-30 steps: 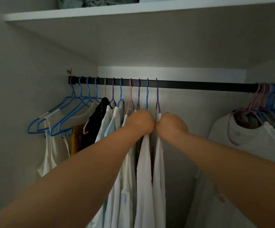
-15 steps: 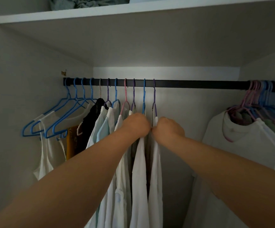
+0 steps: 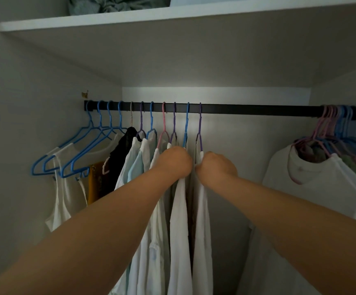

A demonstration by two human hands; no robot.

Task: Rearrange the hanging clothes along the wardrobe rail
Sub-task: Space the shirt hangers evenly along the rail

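Observation:
A black rail [image 3: 258,108] runs across the wardrobe. On its left half hang several blue, purple and pink hangers with white, pale blue, black and mustard clothes. My left hand [image 3: 176,161] is closed on the shoulder of a white garment [image 3: 180,231] under a blue hanger [image 3: 186,122]. My right hand [image 3: 217,167] grips the neighbouring white garment [image 3: 202,241] on a purple hanger [image 3: 200,124], the last of the left group. The two fists are almost touching.
A second bunch of clothes on pink and blue hangers [image 3: 334,124], fronted by a white top [image 3: 326,188], fills the rail's right end. A bare stretch of rail lies between the groups. A white shelf [image 3: 172,15] above holds a grey bundle [image 3: 117,4].
Both hands stay closed on the same two white garments. The view has shifted slightly, and the two fists sit a little further apart than a second ago.

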